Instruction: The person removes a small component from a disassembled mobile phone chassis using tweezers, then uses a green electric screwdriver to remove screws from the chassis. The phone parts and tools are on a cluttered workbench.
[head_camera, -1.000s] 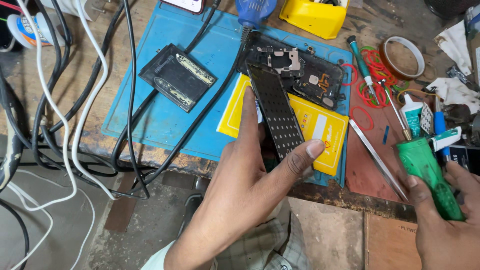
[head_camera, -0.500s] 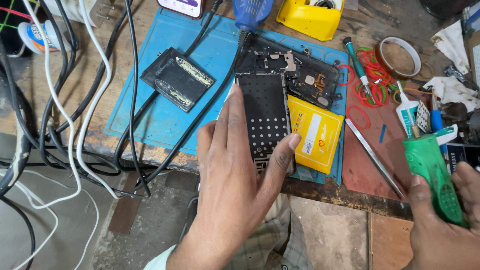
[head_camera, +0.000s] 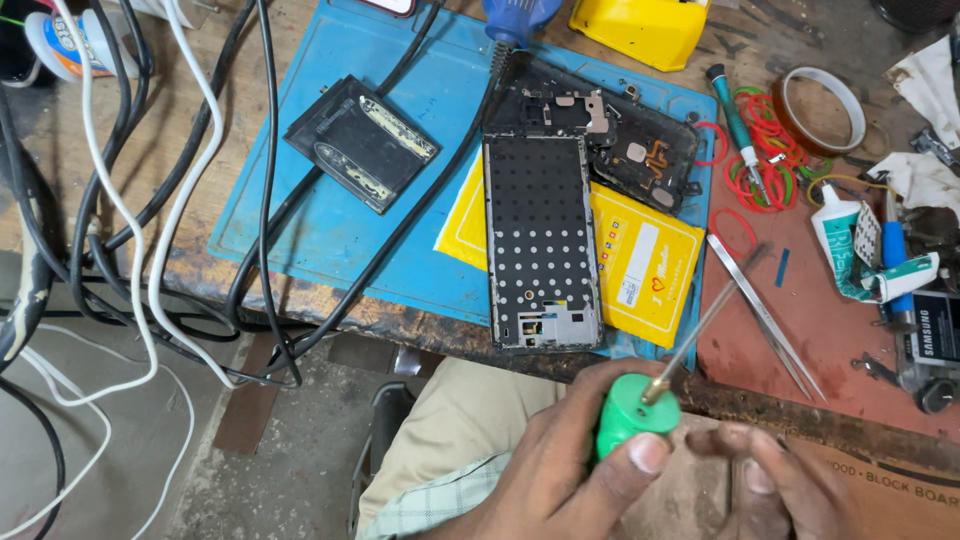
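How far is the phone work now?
Done: the phone frame lies opened on the blue mat, with the battery apart. In hand: the left hand holds the green screwdriver; the right hand is beside it. Left: the parts are not yet rejoined.

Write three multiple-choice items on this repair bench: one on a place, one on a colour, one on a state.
1. Where does the phone frame lie?
A. On the floor
B. On the blue mat, partly over the yellow packet
C. Inside the yellow box

2. What colour is the handle of the screwdriver?
A. Green
B. Red
C. White

3. What is the state of the screwdriver?
A. Lying on the mat
B. Stuck into the frame
C. Held by the left hand, shaft off the bench

Answers:
1 B: the frame rests on the mat and overlaps the packet.
2 A: the handle is bright green.
3 C: the left hand's fingers wrap the handle; the right hand is beside it.
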